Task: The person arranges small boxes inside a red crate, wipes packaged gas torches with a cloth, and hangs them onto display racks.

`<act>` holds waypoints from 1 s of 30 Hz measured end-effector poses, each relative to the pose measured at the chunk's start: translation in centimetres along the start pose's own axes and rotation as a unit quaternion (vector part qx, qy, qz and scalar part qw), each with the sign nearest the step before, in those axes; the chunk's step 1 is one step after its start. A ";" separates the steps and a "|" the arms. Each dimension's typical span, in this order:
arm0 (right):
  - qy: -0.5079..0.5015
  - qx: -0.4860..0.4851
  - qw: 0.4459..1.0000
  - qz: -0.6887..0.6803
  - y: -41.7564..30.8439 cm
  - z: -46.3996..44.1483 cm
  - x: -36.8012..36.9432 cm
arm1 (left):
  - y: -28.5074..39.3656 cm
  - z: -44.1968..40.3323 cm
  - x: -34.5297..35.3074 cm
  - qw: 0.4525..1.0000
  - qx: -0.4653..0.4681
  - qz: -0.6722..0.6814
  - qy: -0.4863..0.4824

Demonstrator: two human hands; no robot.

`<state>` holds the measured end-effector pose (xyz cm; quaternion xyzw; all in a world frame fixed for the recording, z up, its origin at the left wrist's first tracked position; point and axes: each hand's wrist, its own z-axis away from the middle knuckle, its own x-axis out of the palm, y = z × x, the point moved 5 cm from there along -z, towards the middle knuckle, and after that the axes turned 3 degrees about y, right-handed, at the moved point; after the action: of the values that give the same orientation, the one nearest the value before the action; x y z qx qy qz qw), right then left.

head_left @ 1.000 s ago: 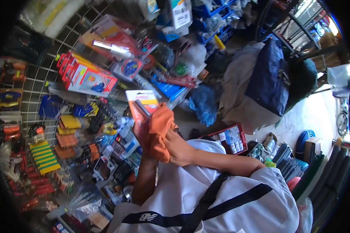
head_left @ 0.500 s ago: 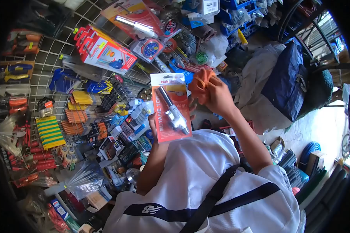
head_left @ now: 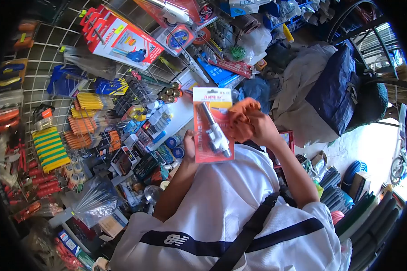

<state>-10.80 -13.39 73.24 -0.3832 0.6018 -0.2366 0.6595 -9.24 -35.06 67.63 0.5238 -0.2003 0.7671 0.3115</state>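
The half-closed left hand holds the torch pack, and the closed right hand grips an orange cloth.

Torch body – glossy, smooth, metal-looking barrel; backing card – printed, with a sheen. Rag – matt, creased orange cloth. Shirt – matt white fabric, finely textured. Wall grid – painted-looking wire.

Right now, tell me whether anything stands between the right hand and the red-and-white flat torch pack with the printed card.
Yes: the crumpled orange cloth, held in the right hand, comes between it and the torch pack, overlapping the pack's near edge. Nothing else visible lies between them.
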 end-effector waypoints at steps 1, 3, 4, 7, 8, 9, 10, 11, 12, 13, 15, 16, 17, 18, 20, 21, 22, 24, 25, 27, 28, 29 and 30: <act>-0.019 0.035 0.999 0.032 2.5 1.6 1.2 | 0.1 -0.3 0.2 0.999 -0.003 -0.040 0.020; -0.009 0.077 0.997 0.031 5.0 5.1 2.4 | 0.4 -0.8 1.1 0.991 -0.011 -0.119 0.064; -0.001 0.099 0.995 0.029 5.6 6.5 3.2 | 1.0 -1.4 0.0 0.989 -0.001 -0.122 0.077; -0.006 0.217 0.976 -0.012 5.5 10.3 5.0 | 4.4 -2.6 -13.1 0.996 -0.029 0.039 0.080; -0.016 0.251 0.968 -0.022 5.8 12.1 6.3 | 6.4 -2.8 -16.2 0.954 0.051 -0.149 0.256; -0.016 0.266 0.963 -0.036 6.2 13.8 7.6 | 7.9 -3.4 -18.9 0.951 0.015 -0.152 0.267; -0.015 0.280 0.959 -0.047 6.5 15.3 8.9 | 10.3 -4.0 -25.3 0.935 0.013 -0.174 0.307; -0.018 0.314 0.947 -0.061 6.5 16.8 10.1 | 11.5 -5.1 -27.1 0.930 0.006 -0.174 0.324; -0.015 0.329 0.942 -0.063 6.9 18.9 11.5 | 12.4 -6.3 -28.8 0.924 0.003 -0.172 0.340; 0.011 0.354 0.933 -0.070 6.6 19.6 11.9 | 13.2 -8.2 -29.9 0.929 -0.014 -0.167 0.331; 0.021 0.411 0.908 -0.080 6.1 21.7 13.3 | 15.4 -10.4 -34.7 0.935 -0.026 -0.146 0.321; 0.015 0.441 0.894 -0.079 6.4 22.8 14.1 | 16.6 -12.3 -38.0 0.941 -0.021 -0.135 0.310; 0.024 0.485 0.867 -0.114 6.5 23.9 15.1 | 17.1 -14.0 -39.1 0.932 -0.011 -0.161 0.325; 0.043 0.495 0.858 -0.130 6.2 24.2 15.7 | 17.7 -15.0 -40.6 0.921 -0.001 -0.187 0.341; 0.089 0.505 0.844 -0.158 6.3 23.7 16.3 | 18.8 -17.6 -44.0 0.911 0.015 -0.174 0.372; 0.083 0.529 0.826 -0.175 6.3 23.2 16.4 | 19.3 -18.4 -45.9 0.906 0.024 -0.169 0.387; 0.084 0.529 0.827 -0.173 6.6 23.1 16.6 | 19.6 -19.4 -47.4 0.907 0.019 -0.166 0.387; 0.087 0.522 0.831 -0.170 7.0 22.7 16.8 | 20.7 -20.9 -49.5 0.909 0.016 -0.163 0.383; 0.088 0.523 0.830 -0.172 7.2 22.3 16.8 | 20.9 -21.5 -50.3 0.905 0.008 -0.155 0.395; 0.086 0.512 0.838 -0.168 7.5 21.9 16.5 | 21.1 -22.0 -50.0 0.840 0.053 -0.249 0.479; 0.088 0.503 0.843 -0.168 7.3 21.9 16.4 | 21.0 -21.1 -48.6 0.778 0.081 -0.307 0.542; 0.084 0.503 0.845 -0.158 7.6 22.5 16.2 | 21.2 -19.7 -46.4 0.636 0.071 -0.495 0.587; 0.118 0.458 0.871 -0.132 7.8 22.5 15.7 | 20.9 -18.7 -43.8 0.462 0.065 -0.648 0.602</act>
<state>12.57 -15.96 57.06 -0.0835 0.4430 -0.6138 0.6481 -25.00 -50.11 20.39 -0.0699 0.4846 0.4806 0.7275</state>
